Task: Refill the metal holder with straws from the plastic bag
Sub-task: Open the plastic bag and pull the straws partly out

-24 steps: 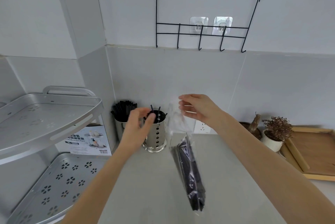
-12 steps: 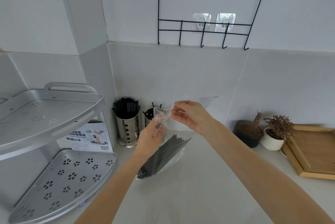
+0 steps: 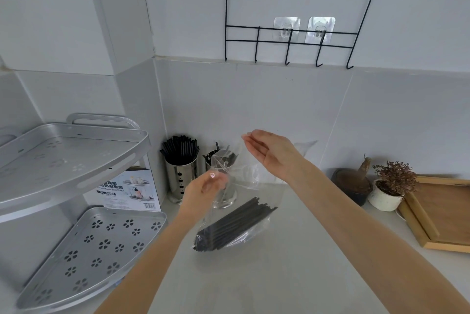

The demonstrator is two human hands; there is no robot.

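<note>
Since a moment ago my right hand (image 3: pixel 273 152) has let go of the bag's mouth and lifted up and back toward the wall; it hangs with the fingers stretched out flat, touching nothing that I can make out. My left hand (image 3: pixel 207 185) pinches the clear plastic bag (image 3: pixel 250 224) near its open top, just in front of the nearly empty metal holder (image 3: pixel 223 161).

That holder is my landmark. It stands against the tiled wall with only a few black straws poking from it, and the bag's upper part is raised in front of it, so I see it through the film. Below and nearer to me than the holder, the bag's lower end rests on the pale counter (image 3: pixel 279 275), and the bundle of black straws (image 3: pixel 231 227) lies slanted inside it. Just left of the holder stands a second holder (image 3: pixel 180 174), packed full of black straws. Farther left is a grey corner rack (image 3: pixel 76 161). Well right of the holder sit a small potted plant (image 3: pixel 389 186) and a wooden tray (image 3: pixel 442 214).
</note>
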